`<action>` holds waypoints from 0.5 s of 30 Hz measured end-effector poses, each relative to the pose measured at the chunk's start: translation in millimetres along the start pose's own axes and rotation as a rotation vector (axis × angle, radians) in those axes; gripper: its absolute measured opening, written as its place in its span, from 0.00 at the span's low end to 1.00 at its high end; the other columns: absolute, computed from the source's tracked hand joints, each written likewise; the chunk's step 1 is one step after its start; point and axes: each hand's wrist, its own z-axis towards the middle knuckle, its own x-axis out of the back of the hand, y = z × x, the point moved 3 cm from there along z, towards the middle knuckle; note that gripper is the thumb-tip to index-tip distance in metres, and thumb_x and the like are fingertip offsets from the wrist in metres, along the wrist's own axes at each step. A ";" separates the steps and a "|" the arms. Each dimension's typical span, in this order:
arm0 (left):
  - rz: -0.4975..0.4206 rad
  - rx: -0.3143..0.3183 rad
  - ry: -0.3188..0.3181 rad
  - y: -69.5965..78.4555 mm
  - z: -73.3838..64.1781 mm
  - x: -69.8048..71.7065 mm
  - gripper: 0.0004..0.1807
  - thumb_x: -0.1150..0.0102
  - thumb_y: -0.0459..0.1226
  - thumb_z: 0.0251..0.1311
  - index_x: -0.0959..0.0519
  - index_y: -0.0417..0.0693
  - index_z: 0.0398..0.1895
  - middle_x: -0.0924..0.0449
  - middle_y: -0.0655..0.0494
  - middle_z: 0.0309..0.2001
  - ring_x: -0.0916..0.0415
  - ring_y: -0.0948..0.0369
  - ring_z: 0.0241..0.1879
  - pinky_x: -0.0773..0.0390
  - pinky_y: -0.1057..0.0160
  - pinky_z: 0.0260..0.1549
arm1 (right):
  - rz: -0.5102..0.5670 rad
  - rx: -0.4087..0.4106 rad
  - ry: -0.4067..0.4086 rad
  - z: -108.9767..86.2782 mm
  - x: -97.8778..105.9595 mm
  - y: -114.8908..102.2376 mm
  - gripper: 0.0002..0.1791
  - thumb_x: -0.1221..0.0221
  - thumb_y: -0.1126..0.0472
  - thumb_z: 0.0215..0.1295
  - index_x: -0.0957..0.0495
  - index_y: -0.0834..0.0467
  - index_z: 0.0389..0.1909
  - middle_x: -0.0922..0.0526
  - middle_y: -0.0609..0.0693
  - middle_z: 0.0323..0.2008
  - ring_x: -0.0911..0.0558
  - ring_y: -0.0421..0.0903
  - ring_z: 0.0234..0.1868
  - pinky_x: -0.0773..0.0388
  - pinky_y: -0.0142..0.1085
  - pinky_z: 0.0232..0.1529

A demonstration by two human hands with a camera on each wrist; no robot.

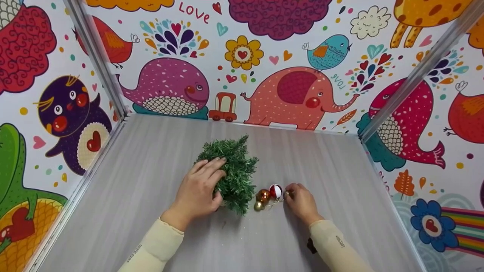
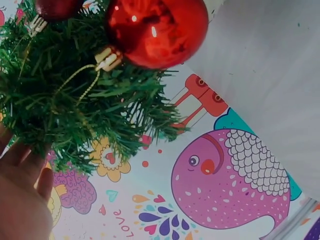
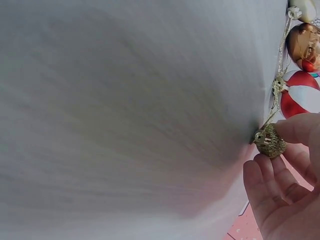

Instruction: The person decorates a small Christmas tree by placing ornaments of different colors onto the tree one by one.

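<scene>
A small green artificial Christmas tree [image 1: 236, 177] stands on the table, its base hidden. My left hand [image 1: 201, 185] holds the tree from its left side, fingers over the branches and thumb lower down. In the left wrist view, a shiny red ball ornament [image 2: 157, 30] and a dark red ball [image 2: 57, 7] hang among the branches, with fingertips partly hidden by foliage. My right hand [image 1: 301, 202] pinches a small gold glitter ball [image 3: 271, 141] between thumb and fingers. Beside it lie a red-and-white ball [image 1: 276, 191], a copper ball [image 1: 263, 195] and a pale gold ball [image 1: 258, 206].
The grey wood-grain table [image 1: 151, 151] carries the tree and ornaments. Walls printed with cartoon animals [image 1: 302, 98] rise at the back and both sides, joined by metal corner posts [image 1: 99, 56]. Gold cords [image 3: 283, 50] trail from the loose balls.
</scene>
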 end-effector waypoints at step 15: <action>0.006 -0.003 0.012 -1.8 -1.6 1.5 0.19 0.43 0.33 0.42 0.18 0.44 0.43 0.25 0.47 0.64 0.29 0.51 0.64 0.37 0.50 0.66 | 0.021 -0.004 -0.011 2.0 1.4 -2.5 0.06 0.33 0.67 0.56 0.18 0.59 0.35 0.17 0.51 0.33 0.17 0.52 0.37 0.22 0.49 0.42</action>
